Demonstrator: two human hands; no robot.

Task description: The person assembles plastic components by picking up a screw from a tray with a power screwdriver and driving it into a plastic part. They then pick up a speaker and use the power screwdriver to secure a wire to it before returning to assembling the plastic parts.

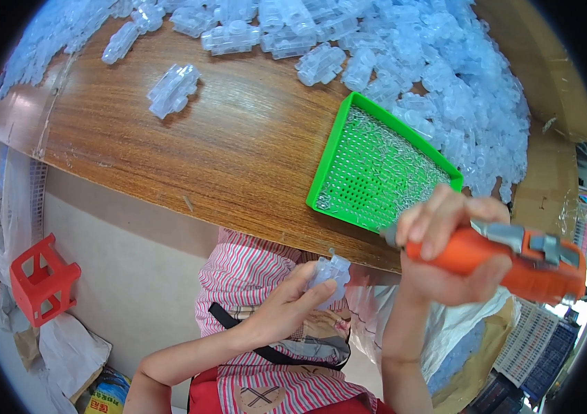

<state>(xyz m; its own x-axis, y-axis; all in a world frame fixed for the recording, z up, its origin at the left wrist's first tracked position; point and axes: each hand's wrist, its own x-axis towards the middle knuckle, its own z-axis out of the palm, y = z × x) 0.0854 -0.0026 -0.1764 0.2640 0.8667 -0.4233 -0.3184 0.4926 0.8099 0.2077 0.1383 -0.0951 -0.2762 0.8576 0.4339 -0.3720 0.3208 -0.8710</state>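
My left hand [295, 301] pinches a clear plastic part [333, 276] over my lap, just off the table's front edge. In my right hand [442, 259] is an orange electric screwdriver [524, 265], its grey nose pointing left toward the green tray [338, 134]. Many small silvery screws [414, 159] are spread over the tray's perforated floor. The screwdriver's tip lies by the tray's near corner; I cannot tell whether it touches anything. Fingers of the right hand wrap round the tool's front body.
A large heap of clear plastic parts [404, 62] covers the table's [238, 138] far side. One loose clear part [173, 91] lies nearer on the left. Cardboard [549, 172] borders the right. A red stool [44, 281] stands on the floor at left; an open bag [466, 359] sits at lower right.
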